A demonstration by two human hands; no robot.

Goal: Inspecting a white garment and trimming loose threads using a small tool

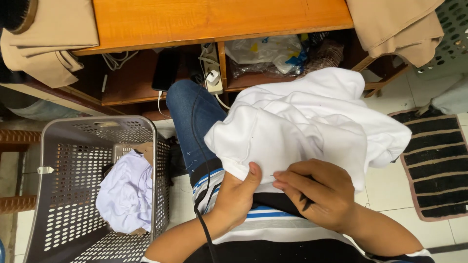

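From the head camera, a bulky white cotton garment (pixel 312 122), soft and thickly rumpled, lies heaped on the person's lap, on the blue denim knee (pixel 192 114), with its mass spreading up and to the right, away from the body. Its near hem is the part being worked: the hem runs roughly left to right, just above the striped shirt (pixel 253 214).

The left hand (pixel 236 197) pinches that hem from below, thumb pressed up onto the white cloth, fingers closed under it. The right hand (pixel 317 192) sits just right of the left, touching the same hem, its fingertips (pixel 280 182) narrowed together on the fabric; a thin dark thing shows under its fingers, too small to tell. Both hands are equally near the hem, and the rest of the garment lies beyond them.

Left of the garment stands a grey perforated plastic laundry basket (pixel 63 195) holding a crumpled pale cloth (pixel 126 192). Beyond the garment is an orange wooden table (pixel 214 19) with a shelf beneath.
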